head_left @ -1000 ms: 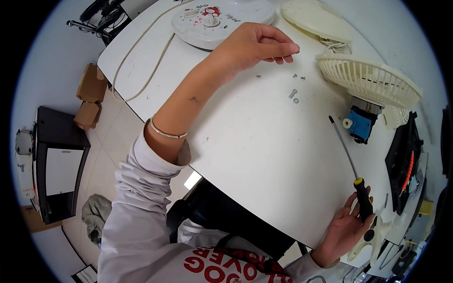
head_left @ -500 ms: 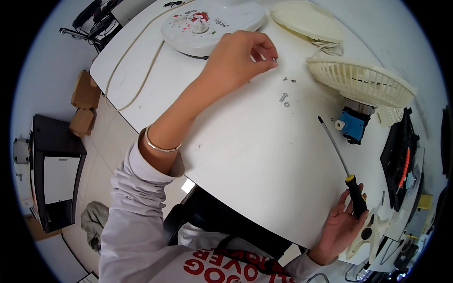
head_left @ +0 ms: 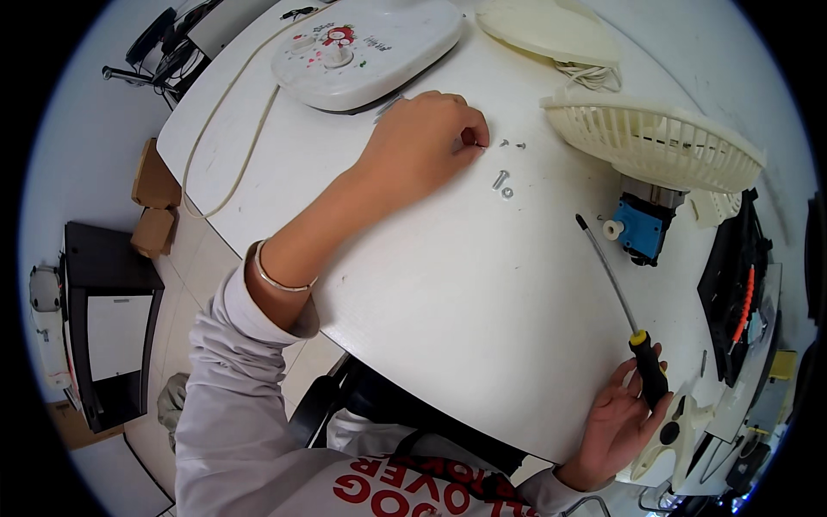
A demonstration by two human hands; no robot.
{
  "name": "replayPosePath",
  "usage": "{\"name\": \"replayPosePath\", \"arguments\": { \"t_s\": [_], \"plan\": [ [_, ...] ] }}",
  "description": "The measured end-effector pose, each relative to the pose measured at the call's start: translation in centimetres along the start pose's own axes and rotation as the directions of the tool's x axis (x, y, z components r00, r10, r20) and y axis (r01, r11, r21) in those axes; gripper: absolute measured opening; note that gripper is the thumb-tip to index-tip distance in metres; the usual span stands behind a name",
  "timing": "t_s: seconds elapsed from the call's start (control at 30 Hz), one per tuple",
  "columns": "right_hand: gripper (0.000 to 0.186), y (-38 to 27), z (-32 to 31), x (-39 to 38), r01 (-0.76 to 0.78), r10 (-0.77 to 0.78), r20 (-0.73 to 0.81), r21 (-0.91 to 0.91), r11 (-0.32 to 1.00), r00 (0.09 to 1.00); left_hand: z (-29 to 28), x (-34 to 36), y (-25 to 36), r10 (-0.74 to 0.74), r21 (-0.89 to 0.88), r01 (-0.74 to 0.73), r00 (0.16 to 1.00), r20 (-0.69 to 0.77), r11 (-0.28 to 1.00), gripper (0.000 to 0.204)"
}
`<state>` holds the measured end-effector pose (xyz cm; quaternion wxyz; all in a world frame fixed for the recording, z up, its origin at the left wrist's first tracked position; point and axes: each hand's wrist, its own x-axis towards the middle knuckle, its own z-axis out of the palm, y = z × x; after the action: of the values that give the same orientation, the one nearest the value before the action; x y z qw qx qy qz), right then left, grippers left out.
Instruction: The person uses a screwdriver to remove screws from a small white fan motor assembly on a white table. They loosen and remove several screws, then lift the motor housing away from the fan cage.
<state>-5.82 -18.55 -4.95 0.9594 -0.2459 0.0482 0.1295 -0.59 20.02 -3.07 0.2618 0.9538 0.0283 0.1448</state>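
My left hand (head_left: 422, 142) is closed in a pinch low over the white table, with a small dark screw just showing at the fingertips. Right beside it lie two small screws (head_left: 520, 146). A longer silver bolt (head_left: 500, 179) and a round-headed piece of hardware (head_left: 506, 193) are a little nearer to me. At the lower right, my right hand (head_left: 613, 422) lies palm up, its fingers around the black and yellow handle of a screwdriver (head_left: 613, 280). The shaft points away from me, toward a blue-cased fan motor (head_left: 642, 231) attached behind a cream fan grille (head_left: 655, 148).
A white fan base (head_left: 379, 60) with knobs and a printed cartoon stands at the back, its cable (head_left: 250, 142) looping left. Behind the grille is a cream cover (head_left: 551, 33) with a coiled cord. A black tool case (head_left: 728, 293) and a cream handled part (head_left: 672, 435) are at the right.
My left hand has come down and nearer to me, bringing its pinched fingertips close to the small screws. My right hand still holds the screwdriver in nearly the same place. The view has shifted slightly.
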Motion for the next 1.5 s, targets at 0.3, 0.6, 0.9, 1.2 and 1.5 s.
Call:
{"name": "replayPosePath", "arguments": {
  "t_s": [0.3,0.6,0.9,1.2,1.5],
  "plan": [
    [0.049,0.2,0.5,0.0,-0.029,0.032,-0.09,0.039,0.999,0.995,0.5,0.1,0.4,-0.005,0.033,0.005,1.0,-0.008,0.999,0.018],
    [0.049,0.2,0.8,-0.1,-0.083,0.09,-0.072,0.093,0.992,0.993,1.3,0.3,0.6,0.04,0.023,-0.039,0.998,-0.051,0.999,0.026],
    [0.048,0.2,0.9,0.1,-0.111,0.119,-0.085,0.088,0.99,0.989,1.4,0.5,0.6,0.096,0.055,-0.094,0.995,-0.025,0.994,0.02],
    [0.047,0.3,0.9,0.2,-0.131,0.142,-0.085,0.118,0.984,0.986,1.4,0.5,0.5,0.043,-0.019,-0.044,0.999,-0.018,0.999,0.02],
    [0.044,0.5,0.9,0.2,-0.157,0.163,-0.078,0.085,0.984,0.984,2.2,0.6,1.1,0.101,-0.041,-0.102,0.994,-0.038,0.994,0.019]
  ]
}}
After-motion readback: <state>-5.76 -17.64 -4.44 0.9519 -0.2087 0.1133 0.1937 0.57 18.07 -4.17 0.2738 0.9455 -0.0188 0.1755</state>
